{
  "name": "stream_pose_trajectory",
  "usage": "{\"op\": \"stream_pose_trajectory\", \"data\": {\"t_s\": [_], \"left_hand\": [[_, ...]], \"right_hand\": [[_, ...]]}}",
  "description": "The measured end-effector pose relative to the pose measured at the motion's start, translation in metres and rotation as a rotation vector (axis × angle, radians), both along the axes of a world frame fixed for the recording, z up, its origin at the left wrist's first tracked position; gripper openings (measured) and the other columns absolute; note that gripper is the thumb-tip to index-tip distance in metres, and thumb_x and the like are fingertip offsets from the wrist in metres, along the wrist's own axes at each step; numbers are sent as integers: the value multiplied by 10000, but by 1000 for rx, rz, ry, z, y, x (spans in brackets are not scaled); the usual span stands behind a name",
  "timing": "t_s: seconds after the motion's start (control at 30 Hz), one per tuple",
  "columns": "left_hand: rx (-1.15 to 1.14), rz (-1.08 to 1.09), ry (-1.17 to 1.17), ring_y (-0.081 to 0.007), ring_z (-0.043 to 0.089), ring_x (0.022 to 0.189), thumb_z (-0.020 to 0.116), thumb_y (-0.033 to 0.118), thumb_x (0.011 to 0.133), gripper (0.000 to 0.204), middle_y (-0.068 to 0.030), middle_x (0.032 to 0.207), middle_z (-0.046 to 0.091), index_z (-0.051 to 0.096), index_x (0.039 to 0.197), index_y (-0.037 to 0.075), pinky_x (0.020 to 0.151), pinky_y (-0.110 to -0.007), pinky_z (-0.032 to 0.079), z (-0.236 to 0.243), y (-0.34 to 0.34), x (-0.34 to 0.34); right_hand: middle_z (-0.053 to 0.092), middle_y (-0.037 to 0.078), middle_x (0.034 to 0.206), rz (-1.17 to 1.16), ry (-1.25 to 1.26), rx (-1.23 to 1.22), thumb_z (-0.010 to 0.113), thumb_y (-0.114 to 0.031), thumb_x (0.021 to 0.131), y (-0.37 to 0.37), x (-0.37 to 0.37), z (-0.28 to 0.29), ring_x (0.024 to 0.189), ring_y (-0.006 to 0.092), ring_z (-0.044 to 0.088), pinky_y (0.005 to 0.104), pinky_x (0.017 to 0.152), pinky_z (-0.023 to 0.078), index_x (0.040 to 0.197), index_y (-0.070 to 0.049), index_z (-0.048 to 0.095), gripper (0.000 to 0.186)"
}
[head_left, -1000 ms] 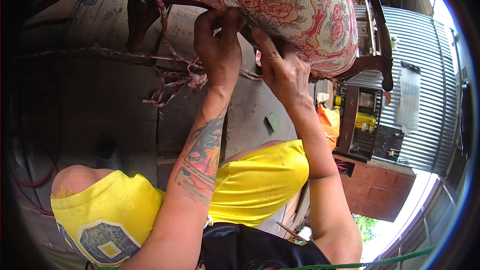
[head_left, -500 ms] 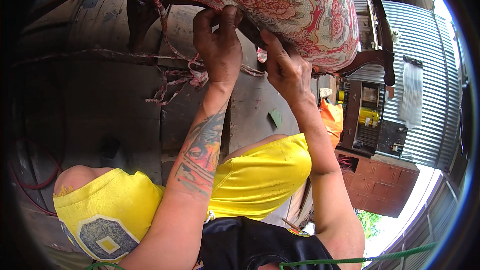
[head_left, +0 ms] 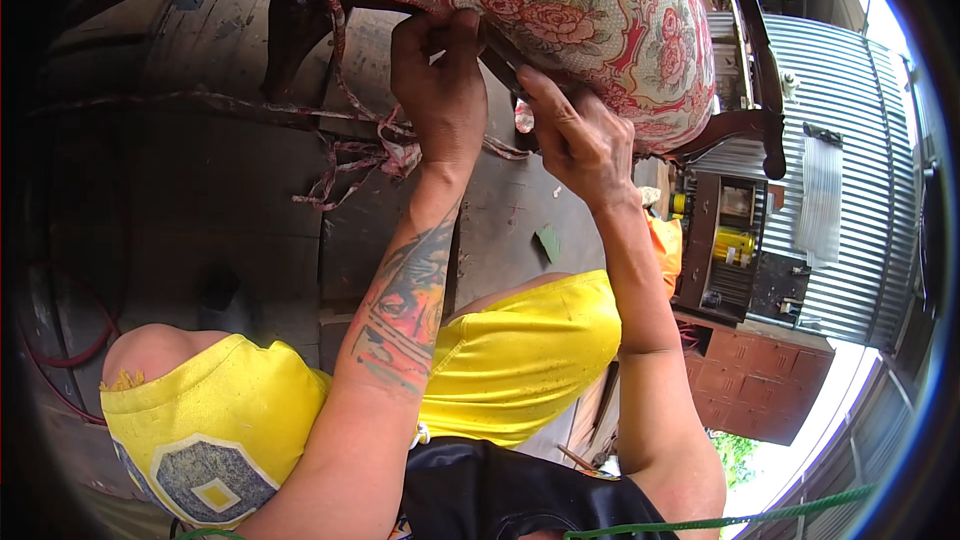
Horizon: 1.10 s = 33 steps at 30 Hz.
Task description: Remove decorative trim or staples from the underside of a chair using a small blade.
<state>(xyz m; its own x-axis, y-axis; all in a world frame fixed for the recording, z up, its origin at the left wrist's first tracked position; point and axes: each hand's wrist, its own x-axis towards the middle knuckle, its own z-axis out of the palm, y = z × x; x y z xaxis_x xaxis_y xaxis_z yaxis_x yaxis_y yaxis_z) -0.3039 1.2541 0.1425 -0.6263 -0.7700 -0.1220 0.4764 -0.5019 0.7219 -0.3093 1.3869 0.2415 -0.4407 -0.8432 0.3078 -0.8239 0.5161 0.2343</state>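
A chair seat [head_left: 560, 15] covered in red and cream floral fabric fills the top of the view, with a dark carved wooden frame and leg [head_left: 292, 40]. My left hand [head_left: 440, 90] pinches at the fabric's lower edge, thumb and fingers pressed together. Close by on the right, my right hand [head_left: 585, 140] has its fingers curled against the underside of the seat; what they hold, if anything, is hidden. Between the hands runs a dark narrow edge. A twisted strip of patterned fabric [head_left: 333, 40] hangs over the frame, and frayed strips [head_left: 375, 155] dangle behind my left wrist.
Dark floor boards [head_left: 240, 210] lie below, with a green scrap [head_left: 547, 243] on them. My knees in yellow shorts [head_left: 520, 360] are close beneath my arms. To the right are an orange bag [head_left: 667, 250], a wooden cabinet [head_left: 750, 380] and corrugated metal sheeting [head_left: 860, 180].
Both hands keep almost the same place at the seat's edge. My right hand has shifted slightly, and the hanging strip and chair leg appear a little further right.
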Motion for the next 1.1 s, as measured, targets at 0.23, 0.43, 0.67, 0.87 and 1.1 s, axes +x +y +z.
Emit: {"op": "stream_pose_trajectory", "data": {"t_s": [0.23,0.43,0.67,0.87,1.1], "left_hand": [[144,-46,103,-138,667,854,720,145,1014,229,-74,970,679,605,1130,-15,766,-281,548,-4,2,-1],[144,-58,89,-137,667,851,716,143,1014,228,-81,965,689,604,1129,-18,774,-288,546,-1,4,-2],[104,-59,64,-138,664,843,706,155,1023,233,-82,964,688,600,1134,-20,773,-295,544,2,3,0],[96,-45,65,-141,666,845,711,167,1023,244,-81,968,681,599,1140,-16,772,-293,546,3,2,0],[132,-63,72,-135,671,842,726,172,1020,249,-73,954,685,600,1133,-10,771,-283,548,2,2,0]], "right_hand": [[661,99,764,-85,-2,79,756,-63,875,-12,-2,6,590,280,649,426,546,543,1378,-288,703,553],[629,100,736,-101,7,64,757,-82,880,-10,-6,4,583,293,639,443,547,535,1373,-308,708,544],[578,50,733,-56,47,80,742,-169,875,-2,-11,2,570,232,623,398,503,522,1477,-380,608,651],[627,105,759,-109,3,78,759,-93,872,-10,-3,5,594,300,644,450,538,528,1410,-340,677,597],[688,136,894,-161,-14,37,723,-49,865,-18,5,-4,681,333,688,464,590,561,1449,-328,641,652]]}}
